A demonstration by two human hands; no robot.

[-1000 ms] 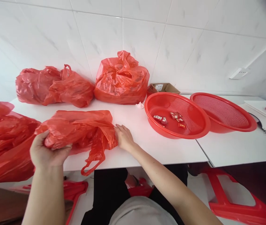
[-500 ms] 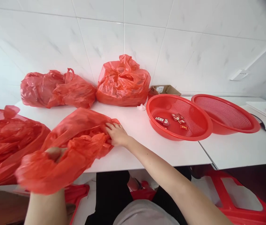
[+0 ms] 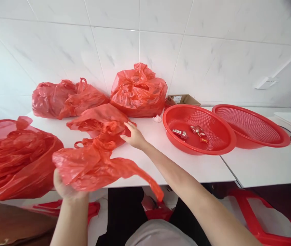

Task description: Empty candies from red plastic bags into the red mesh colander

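Note:
My left hand (image 3: 67, 184) is at the table's front edge, partly hidden behind a crumpled red plastic bag (image 3: 91, 167) and shut on it. The bag hangs loose, with one handle trailing down to the right and its far part lying on the white table (image 3: 176, 167). My right hand (image 3: 135, 136) is spread flat with its fingers apart. Its fingertips are at the bag's right edge, and it holds nothing.
Two stuffed red bags (image 3: 138, 92) (image 3: 68, 99) lean against the tiled wall (image 3: 109, 44), and a large red bag (image 3: 14, 160) lies at left. Red baskets (image 3: 199, 130) (image 3: 250, 126) stand at right, one holding small red packets (image 3: 196, 130).
My left hand has lifted the red bag off the table, spreading it out. My right hand has drawn back to the bag's edge, its fingers now apart.

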